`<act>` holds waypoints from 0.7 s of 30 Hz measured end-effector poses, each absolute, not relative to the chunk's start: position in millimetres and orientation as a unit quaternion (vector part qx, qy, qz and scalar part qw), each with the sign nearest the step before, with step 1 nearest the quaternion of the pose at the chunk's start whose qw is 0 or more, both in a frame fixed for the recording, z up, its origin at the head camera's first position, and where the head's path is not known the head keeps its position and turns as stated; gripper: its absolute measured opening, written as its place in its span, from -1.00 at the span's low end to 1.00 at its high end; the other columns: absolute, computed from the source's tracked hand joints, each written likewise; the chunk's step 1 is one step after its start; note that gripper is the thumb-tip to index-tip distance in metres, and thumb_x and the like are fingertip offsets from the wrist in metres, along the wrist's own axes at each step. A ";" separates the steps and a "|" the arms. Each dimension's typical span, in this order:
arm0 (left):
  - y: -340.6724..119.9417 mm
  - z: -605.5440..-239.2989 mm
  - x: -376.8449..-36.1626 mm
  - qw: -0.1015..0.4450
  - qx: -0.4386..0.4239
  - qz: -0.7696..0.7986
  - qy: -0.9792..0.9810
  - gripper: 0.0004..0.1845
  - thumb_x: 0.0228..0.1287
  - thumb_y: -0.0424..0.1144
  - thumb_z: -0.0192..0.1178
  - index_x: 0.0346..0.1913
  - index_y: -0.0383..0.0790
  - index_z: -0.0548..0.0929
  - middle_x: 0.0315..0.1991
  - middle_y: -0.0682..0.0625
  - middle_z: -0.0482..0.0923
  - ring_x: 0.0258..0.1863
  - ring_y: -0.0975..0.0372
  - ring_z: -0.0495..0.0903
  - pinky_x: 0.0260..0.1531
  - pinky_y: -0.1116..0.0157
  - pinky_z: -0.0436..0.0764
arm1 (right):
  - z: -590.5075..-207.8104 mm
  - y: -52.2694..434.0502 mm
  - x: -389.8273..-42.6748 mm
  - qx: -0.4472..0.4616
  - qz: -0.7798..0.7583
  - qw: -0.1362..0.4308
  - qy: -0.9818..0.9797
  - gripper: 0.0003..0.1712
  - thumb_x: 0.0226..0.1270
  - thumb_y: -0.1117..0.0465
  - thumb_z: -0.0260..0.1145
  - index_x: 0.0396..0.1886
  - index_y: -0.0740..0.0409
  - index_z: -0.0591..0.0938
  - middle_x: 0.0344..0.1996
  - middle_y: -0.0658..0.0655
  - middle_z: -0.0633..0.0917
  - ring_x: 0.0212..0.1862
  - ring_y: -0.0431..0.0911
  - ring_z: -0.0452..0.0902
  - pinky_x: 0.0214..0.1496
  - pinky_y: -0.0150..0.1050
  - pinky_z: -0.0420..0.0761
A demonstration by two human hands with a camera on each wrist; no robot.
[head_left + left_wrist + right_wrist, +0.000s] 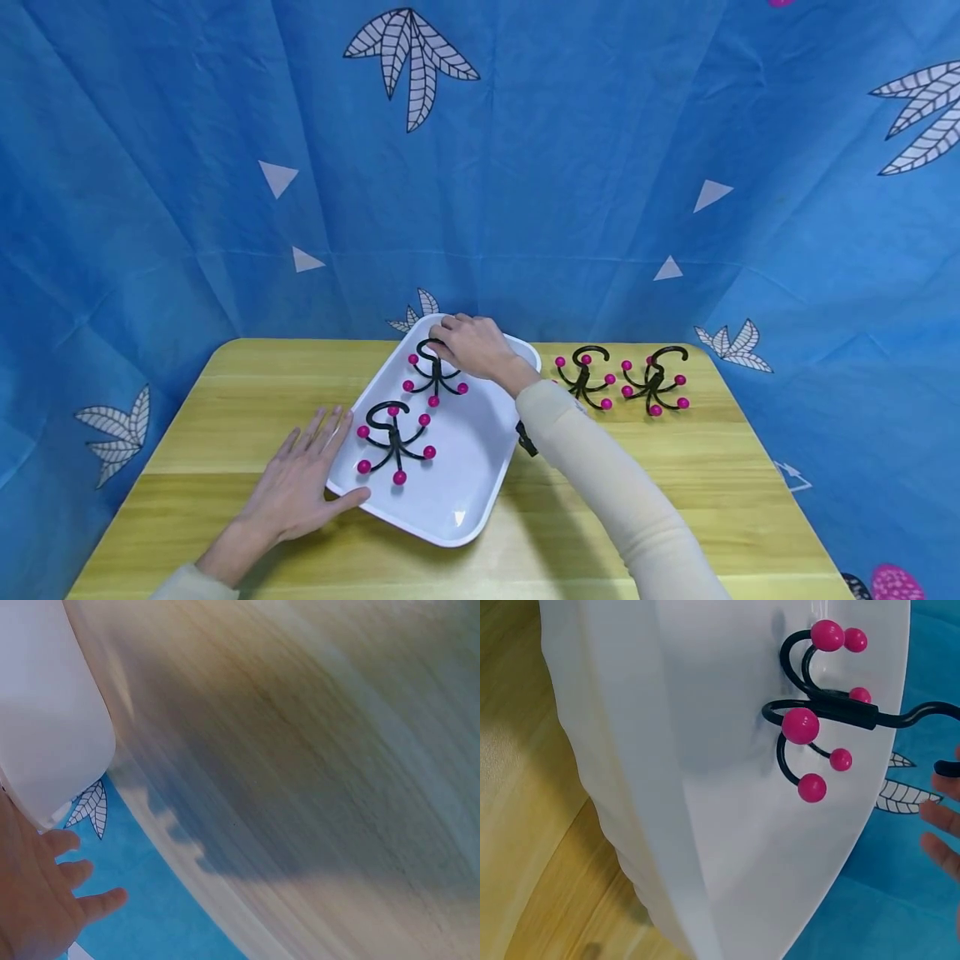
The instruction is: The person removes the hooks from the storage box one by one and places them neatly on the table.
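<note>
Over the back of a white tray [472,450], my right hand [480,346] grips the curved top of a black claw hook [437,371] with pink ball tips. In the right wrist view, the shaft of this claw hook [844,711] runs toward my fingers [939,817], its balled arms spread over the tray. A second claw hook [395,442] lies in the near left part of the tray. My left hand [303,483] is beside the tray's left edge, fingers straight and spread, the thumb reaching the near left corner.
Two more claw hooks, one nearer the tray [582,379] and one farther right [655,383], lie on the wooden table [720,500]. A small black piece [527,439] shows beside my right sleeve. Blue patterned cloth [525,167] hangs behind the table.
</note>
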State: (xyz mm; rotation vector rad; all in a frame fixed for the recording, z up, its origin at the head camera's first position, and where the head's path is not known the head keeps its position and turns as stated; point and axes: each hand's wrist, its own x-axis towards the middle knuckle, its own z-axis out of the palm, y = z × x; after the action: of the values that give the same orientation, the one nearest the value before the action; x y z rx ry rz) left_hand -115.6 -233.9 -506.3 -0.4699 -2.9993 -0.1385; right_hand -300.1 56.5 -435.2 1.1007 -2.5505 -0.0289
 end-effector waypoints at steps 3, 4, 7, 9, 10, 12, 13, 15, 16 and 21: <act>-233.9 -507.5 -116.0 0.052 -0.156 -0.047 -0.985 0.24 0.19 0.60 0.15 0.69 -0.21 0.13 0.67 -0.24 0.18 0.67 -0.20 0.17 0.54 -0.32 0.33 | -436.8 58.6 -299.2 0.402 0.004 0.192 -0.895 -0.70 0.69 -0.05 0.15 0.00 -0.09 0.76 -0.27 -0.04 0.73 -0.32 -0.14 0.64 -0.42 -0.27 0.63; -234.1 -508.0 -116.4 0.053 -0.156 -0.046 -0.985 0.24 0.19 0.60 0.16 0.69 -0.21 0.14 0.67 -0.24 0.19 0.67 -0.20 0.17 0.54 -0.32 0.33 | -437.1 59.1 -299.0 0.405 0.009 0.192 -0.894 -0.71 0.68 -0.05 0.15 -0.01 -0.09 0.76 -0.27 -0.04 0.73 -0.32 -0.14 0.64 -0.42 -0.27 0.63; -234.6 -508.8 -117.3 0.055 -0.155 -0.046 -0.985 0.24 0.19 0.59 0.16 0.69 -0.21 0.14 0.67 -0.24 0.19 0.67 -0.20 0.17 0.54 -0.32 0.33 | -436.3 60.3 -297.6 0.411 0.023 0.187 -0.892 -0.73 0.68 -0.03 0.17 -0.02 -0.09 0.76 -0.27 -0.03 0.71 -0.33 -0.14 0.63 -0.40 -0.26 0.62; -235.1 -509.2 -117.6 0.056 -0.155 -0.046 -0.985 0.23 0.20 0.58 0.17 0.69 -0.21 0.14 0.68 -0.24 0.18 0.67 -0.19 0.17 0.53 -0.32 0.34 | -435.2 61.0 -296.2 0.413 0.028 0.180 -0.892 -0.73 0.67 -0.03 0.18 -0.03 -0.08 0.75 -0.27 -0.03 0.71 -0.33 -0.14 0.61 -0.40 -0.26 0.62; -235.3 -509.4 -117.7 0.056 -0.156 -0.047 -0.985 0.23 0.20 0.58 0.17 0.69 -0.21 0.14 0.68 -0.23 0.17 0.67 -0.19 0.17 0.53 -0.32 0.34 | -434.4 61.4 -295.4 0.415 0.028 0.177 -0.892 -0.74 0.67 -0.03 0.18 -0.03 -0.09 0.75 -0.26 -0.03 0.70 -0.33 -0.14 0.61 -0.40 -0.27 0.62; -235.7 -509.7 -117.6 0.056 -0.157 -0.047 -0.985 0.23 0.20 0.57 0.17 0.69 -0.21 0.13 0.68 -0.23 0.17 0.67 -0.19 0.16 0.53 -0.32 0.34 | -433.0 62.4 -294.0 0.416 0.028 0.175 -0.892 -0.74 0.67 -0.04 0.18 -0.03 -0.09 0.75 -0.25 -0.03 0.70 -0.32 -0.16 0.60 -0.39 -0.28 0.62; -235.9 -510.1 -117.9 0.057 -0.157 -0.047 -0.985 0.23 0.20 0.57 0.18 0.69 -0.21 0.14 0.68 -0.23 0.16 0.67 -0.19 0.16 0.53 -0.32 0.34 | -432.3 63.2 -293.3 0.416 0.027 0.177 -0.892 -0.74 0.66 -0.04 0.19 -0.03 -0.09 0.75 -0.25 -0.04 0.70 -0.32 -0.16 0.60 -0.38 -0.29 0.62; -236.1 -510.6 -118.1 0.057 -0.157 -0.048 -0.985 0.23 0.20 0.57 0.18 0.69 -0.22 0.13 0.69 -0.23 0.16 0.67 -0.19 0.16 0.54 -0.31 0.33 | -430.8 65.0 -291.7 0.419 0.026 0.185 -0.889 -0.75 0.65 -0.04 0.20 -0.03 -0.09 0.76 -0.24 -0.04 0.71 -0.33 -0.17 0.60 -0.38 -0.30 0.62; -236.1 -510.8 -118.3 0.058 -0.158 -0.048 -0.985 0.23 0.20 0.57 0.18 0.69 -0.22 0.13 0.68 -0.23 0.16 0.67 -0.19 0.16 0.54 -0.31 0.34 | -430.3 66.1 -291.0 0.420 0.026 0.192 -0.887 -0.75 0.65 -0.04 0.21 -0.04 -0.10 0.76 -0.24 -0.05 0.72 -0.33 -0.17 0.60 -0.39 -0.30 0.63; -236.3 -511.6 -119.2 0.059 -0.161 -0.051 -0.984 0.22 0.21 0.56 0.18 0.69 -0.22 0.12 0.68 -0.23 0.17 0.68 -0.19 0.16 0.54 -0.32 0.34 | -427.6 71.7 -287.5 0.428 0.026 0.227 -0.875 -0.79 0.61 -0.02 0.27 -0.09 -0.10 0.77 -0.25 -0.05 0.74 -0.34 -0.18 0.64 -0.39 -0.28 0.66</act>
State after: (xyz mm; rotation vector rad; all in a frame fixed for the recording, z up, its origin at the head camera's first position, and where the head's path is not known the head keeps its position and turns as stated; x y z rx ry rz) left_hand -119.2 -236.3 -511.6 -0.4864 -2.9801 -0.1548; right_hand -287.5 71.7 -427.6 1.1793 -2.4103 0.0707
